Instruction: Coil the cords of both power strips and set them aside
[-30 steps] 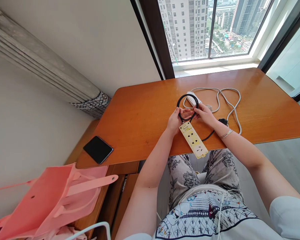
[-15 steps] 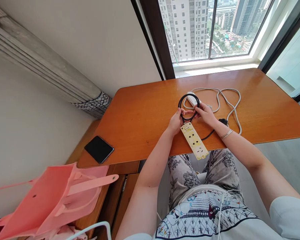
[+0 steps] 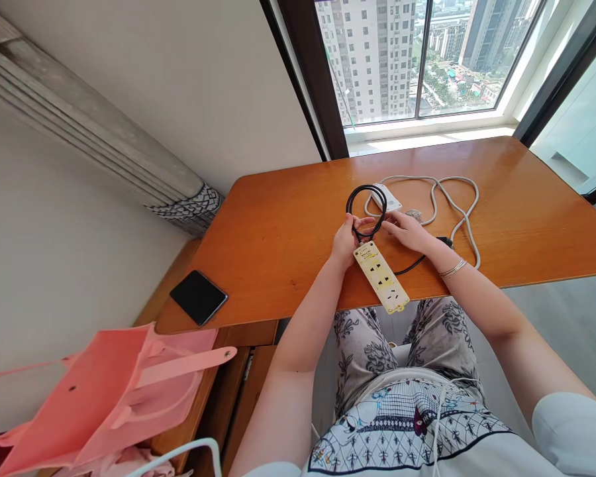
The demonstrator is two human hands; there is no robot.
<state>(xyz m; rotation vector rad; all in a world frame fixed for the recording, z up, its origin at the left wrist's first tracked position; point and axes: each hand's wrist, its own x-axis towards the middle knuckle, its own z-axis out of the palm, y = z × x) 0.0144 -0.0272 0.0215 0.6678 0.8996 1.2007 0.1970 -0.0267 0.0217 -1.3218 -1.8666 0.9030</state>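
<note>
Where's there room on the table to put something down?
The table is bare between the phone and left hand, and at the right end past the pale cord. It's crowded around that hand and the right hand: black cord, yellow power strip and white block.

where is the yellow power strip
The yellow power strip is right of centre in the head view, at the table's near edge, just below the coiled black cord in the left hand.
</note>
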